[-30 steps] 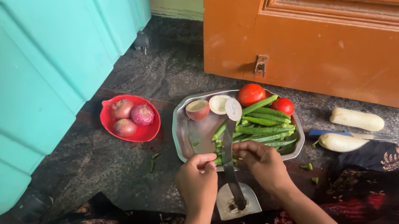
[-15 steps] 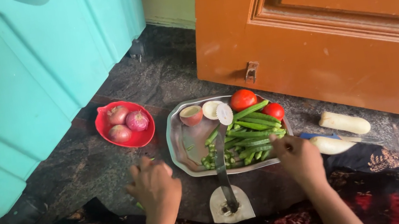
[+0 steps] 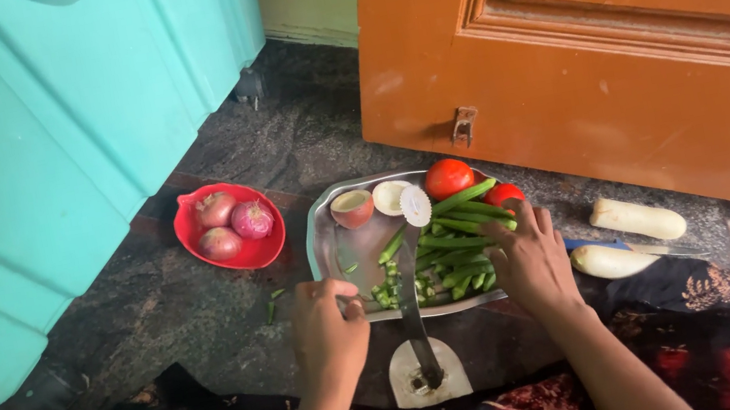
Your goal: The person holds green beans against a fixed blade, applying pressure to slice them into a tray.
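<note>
A steel tray point(image 3: 322, 243) lies on the dark stone floor. It holds long green pods point(image 3: 450, 235), chopped green bits point(image 3: 391, 285), two tomatoes point(image 3: 448, 177), and a halved onion point(image 3: 351, 207). My left hand point(image 3: 325, 330) curls over the tray's near-left rim. My right hand point(image 3: 529, 258) lies over the tray's right side, fingers on the pods and the rim. Between my hands a floor-standing cutter blade point(image 3: 410, 302) rises from its pale base point(image 3: 427, 376), curving up over the tray.
A red bowl point(image 3: 189, 228) with three red onions sits left of the tray. Two white radishes point(image 3: 637, 218) and a blue-handled knife point(image 3: 615, 247) lie on the right. An orange door point(image 3: 616, 41) stands behind, with a turquoise tank point(image 3: 24, 145) at left. Dark patterned cloth covers my legs.
A second ago both hands were at the blade. They then drew apart to either side. Now both have come in onto the tray's left and right edges.
</note>
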